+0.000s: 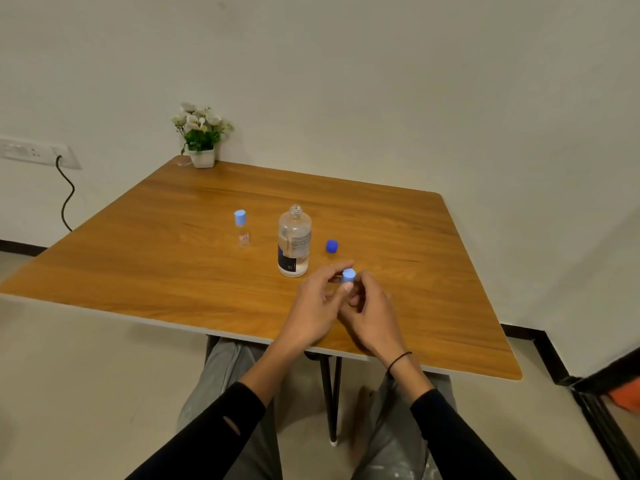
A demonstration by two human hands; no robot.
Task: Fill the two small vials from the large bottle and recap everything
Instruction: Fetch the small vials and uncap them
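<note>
Both hands' grip closed on one light-blue-capped vial; large bottle uncapped, part-full.

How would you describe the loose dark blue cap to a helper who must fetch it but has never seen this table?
Start at the wooden table and find the large clear bottle standing open near its middle. Just right of it lies the dark blue cap, alone on the wood. The two other caps are pale blue; one sits on a vial, the other is between the hands.

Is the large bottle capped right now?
No, the large bottle stands open-necked, and its dark blue cap lies on the table to its right.
</note>
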